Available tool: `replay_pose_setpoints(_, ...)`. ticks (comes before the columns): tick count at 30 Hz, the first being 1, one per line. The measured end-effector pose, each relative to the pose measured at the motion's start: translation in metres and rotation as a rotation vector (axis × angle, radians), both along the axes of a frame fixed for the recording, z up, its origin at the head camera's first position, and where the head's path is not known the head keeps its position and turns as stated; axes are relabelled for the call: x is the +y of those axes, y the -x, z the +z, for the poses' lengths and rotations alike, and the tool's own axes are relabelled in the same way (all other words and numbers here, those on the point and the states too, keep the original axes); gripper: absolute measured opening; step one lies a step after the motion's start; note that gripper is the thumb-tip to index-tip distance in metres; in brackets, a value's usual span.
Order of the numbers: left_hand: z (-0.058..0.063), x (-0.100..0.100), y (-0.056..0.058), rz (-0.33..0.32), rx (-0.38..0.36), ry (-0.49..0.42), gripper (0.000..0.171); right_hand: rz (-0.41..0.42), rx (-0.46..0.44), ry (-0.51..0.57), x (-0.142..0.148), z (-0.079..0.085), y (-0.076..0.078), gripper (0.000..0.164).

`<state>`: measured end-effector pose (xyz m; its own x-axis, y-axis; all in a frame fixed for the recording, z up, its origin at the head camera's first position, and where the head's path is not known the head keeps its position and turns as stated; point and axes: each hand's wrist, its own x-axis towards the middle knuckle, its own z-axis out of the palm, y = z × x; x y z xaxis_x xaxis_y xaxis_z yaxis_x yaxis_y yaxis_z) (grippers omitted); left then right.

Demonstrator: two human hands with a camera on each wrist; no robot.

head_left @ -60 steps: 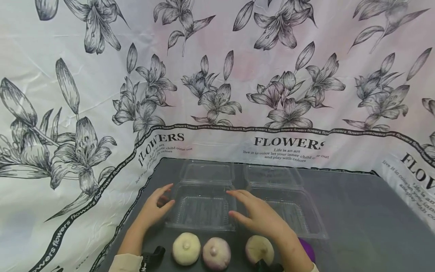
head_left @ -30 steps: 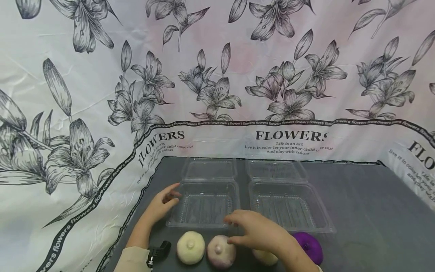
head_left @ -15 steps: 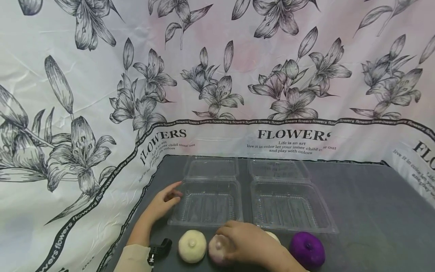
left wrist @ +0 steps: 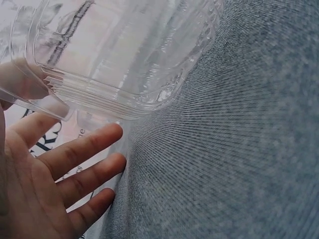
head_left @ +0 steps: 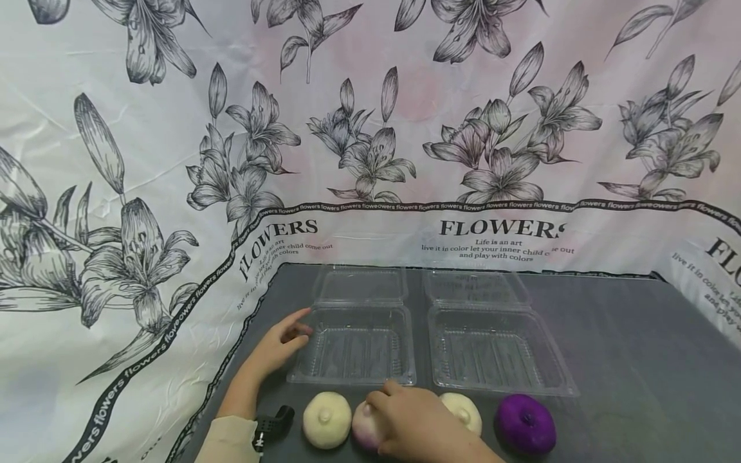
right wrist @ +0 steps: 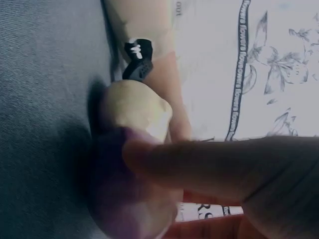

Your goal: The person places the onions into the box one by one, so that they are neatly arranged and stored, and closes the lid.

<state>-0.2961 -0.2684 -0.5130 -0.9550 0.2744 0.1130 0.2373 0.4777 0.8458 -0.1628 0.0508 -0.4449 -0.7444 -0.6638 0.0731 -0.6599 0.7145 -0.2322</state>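
Observation:
My right hand (head_left: 419, 421) grips a round purple-and-white, turnip-like vegetable (head_left: 365, 429) from its right side, hiding much of it. In the right wrist view the thumb presses on that vegetable (right wrist: 117, 199), beside a cream one (right wrist: 127, 107). Over in the left wrist view, my left hand (left wrist: 55, 179) has its fingers spread and mostly straight at the rim of a clear plastic clamshell box (left wrist: 114, 94); part of the hand shows through the plastic. The head view places this hand (head_left: 280, 344) at the box's left side, with the lid folded back.
A second clear clamshell box (head_left: 494, 354) lies open to the right. Along the near side are a cream round vegetable (head_left: 327, 421), another cream one (head_left: 464, 411) partly behind the right hand, and a purple one (head_left: 525, 424). A flower-printed cloth (head_left: 370, 238) stands behind the table.
My right hand has come down from beside the boxes to the purple-and-white vegetable and closed on it. My left hand has moved slightly right, up to the left box's edge.

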Motion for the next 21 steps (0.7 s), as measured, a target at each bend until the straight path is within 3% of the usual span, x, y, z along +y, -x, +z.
replay_pose_setpoints(8,-0.001,-0.001,0.001,-0.014,0.004,0.004,0.059,0.02,-0.032,0.065,0.006,0.011,-0.002,0.056)
replay_pose_setpoints(21,0.0,0.0,-0.001,-0.021,0.002,0.0,0.06,-0.025,-0.083,0.239,0.024,0.039,0.0,0.056)
